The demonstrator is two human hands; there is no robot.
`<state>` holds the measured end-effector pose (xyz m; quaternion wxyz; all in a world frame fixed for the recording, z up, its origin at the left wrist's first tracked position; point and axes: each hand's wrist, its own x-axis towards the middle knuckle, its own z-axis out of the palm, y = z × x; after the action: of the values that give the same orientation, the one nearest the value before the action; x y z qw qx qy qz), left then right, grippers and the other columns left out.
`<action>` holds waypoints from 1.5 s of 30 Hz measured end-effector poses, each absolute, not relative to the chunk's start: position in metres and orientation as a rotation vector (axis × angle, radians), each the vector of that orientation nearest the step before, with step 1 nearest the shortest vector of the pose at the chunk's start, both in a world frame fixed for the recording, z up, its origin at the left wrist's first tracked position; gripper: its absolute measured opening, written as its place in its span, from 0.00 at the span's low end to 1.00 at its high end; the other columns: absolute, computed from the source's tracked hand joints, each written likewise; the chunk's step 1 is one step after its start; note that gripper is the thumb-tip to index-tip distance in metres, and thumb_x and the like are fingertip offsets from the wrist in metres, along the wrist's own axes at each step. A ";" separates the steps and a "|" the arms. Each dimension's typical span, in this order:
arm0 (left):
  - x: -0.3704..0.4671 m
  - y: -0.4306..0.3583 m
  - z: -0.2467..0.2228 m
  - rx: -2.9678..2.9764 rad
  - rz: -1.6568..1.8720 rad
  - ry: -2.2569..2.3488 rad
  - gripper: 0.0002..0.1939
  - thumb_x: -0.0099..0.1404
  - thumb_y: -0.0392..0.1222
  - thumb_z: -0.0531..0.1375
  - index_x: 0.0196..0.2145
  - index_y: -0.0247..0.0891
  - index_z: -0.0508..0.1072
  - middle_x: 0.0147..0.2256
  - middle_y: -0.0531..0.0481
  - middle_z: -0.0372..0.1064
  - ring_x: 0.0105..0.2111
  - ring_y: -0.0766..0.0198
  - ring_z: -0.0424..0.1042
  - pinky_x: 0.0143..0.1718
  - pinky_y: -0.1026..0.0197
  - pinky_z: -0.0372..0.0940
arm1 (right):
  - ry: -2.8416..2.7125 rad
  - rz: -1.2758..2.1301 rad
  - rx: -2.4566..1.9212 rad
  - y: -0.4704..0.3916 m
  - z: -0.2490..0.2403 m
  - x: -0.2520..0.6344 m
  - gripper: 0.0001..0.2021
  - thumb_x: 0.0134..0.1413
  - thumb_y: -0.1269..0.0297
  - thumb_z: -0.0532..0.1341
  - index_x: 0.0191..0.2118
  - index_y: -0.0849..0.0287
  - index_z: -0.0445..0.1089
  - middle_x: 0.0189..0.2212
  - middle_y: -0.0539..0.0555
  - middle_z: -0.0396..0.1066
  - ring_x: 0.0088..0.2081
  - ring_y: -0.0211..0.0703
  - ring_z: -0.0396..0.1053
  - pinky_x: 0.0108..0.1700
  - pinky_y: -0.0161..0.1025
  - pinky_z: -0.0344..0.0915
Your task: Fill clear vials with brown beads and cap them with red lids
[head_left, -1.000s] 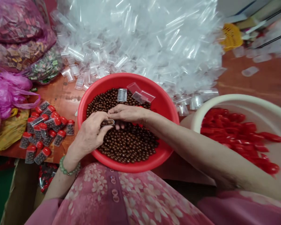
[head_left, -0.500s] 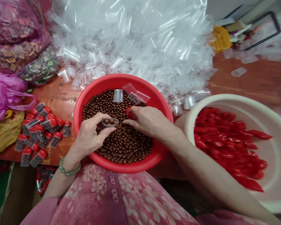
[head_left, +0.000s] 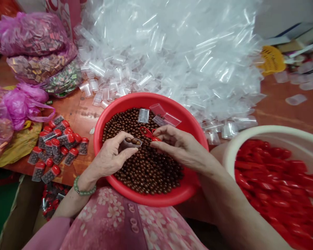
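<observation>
My left hand (head_left: 108, 156) grips a small clear plastic container (head_left: 123, 145) with brown balls showing at its open mouth. Pinched in the fingers of my right hand (head_left: 181, 145) is a red plastic cap (head_left: 147, 133), its oval opening towards the container but apart from it. Both hands are over a red basin (head_left: 152, 200) holding many brown chocolate-like balls (head_left: 148, 177). On these balls, near the far rim, lie a clear container (head_left: 143, 116) and other loose clear pieces (head_left: 172, 119).
A large heap of clear containers (head_left: 167, 62) lies behind the basin. To the right stands a cream tub (head_left: 231, 152) of red caps (head_left: 273, 184). Filled red-capped containers (head_left: 56, 146) lie on the left, near pink bags (head_left: 41, 33). A yellow basket (head_left: 272, 59) is far right.
My right hand has lifted and turned the red cap so its opening shows. The container in my left hand is tilted more towards the right. The whole view has shifted.
</observation>
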<state>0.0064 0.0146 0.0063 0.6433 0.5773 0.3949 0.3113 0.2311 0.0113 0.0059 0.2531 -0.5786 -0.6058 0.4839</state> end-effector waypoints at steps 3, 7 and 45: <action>0.007 0.014 0.003 1.241 0.690 0.887 0.09 0.65 0.44 0.59 0.42 0.37 0.69 0.36 0.49 0.73 0.35 0.65 0.72 0.38 0.64 0.67 | -1.430 1.458 -1.436 0.009 0.010 0.225 0.17 0.55 0.51 0.62 0.44 0.56 0.64 0.28 0.50 0.69 0.30 0.40 0.69 0.33 0.38 0.66; 0.010 0.016 0.002 1.203 0.790 0.923 0.10 0.64 0.43 0.61 0.42 0.37 0.69 0.37 0.49 0.72 0.36 0.66 0.72 0.40 0.64 0.67 | -1.382 1.462 -1.388 0.008 0.015 0.218 0.15 0.55 0.51 0.63 0.42 0.57 0.68 0.28 0.50 0.67 0.29 0.38 0.65 0.31 0.36 0.63; 0.011 0.023 -0.005 0.780 0.761 0.840 0.20 0.50 0.43 0.70 0.36 0.32 0.68 0.31 0.54 0.68 0.31 0.71 0.68 0.34 0.67 0.63 | -1.637 0.556 -1.041 -0.019 -0.014 0.168 0.20 0.51 0.75 0.68 0.50 0.51 0.72 0.45 0.54 0.79 0.44 0.45 0.77 0.47 0.43 0.76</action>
<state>0.0113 0.0230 -0.0049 0.7725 0.3598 0.3876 0.3514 0.1675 -0.0190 -0.0141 0.5327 -0.4366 -0.6866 0.2330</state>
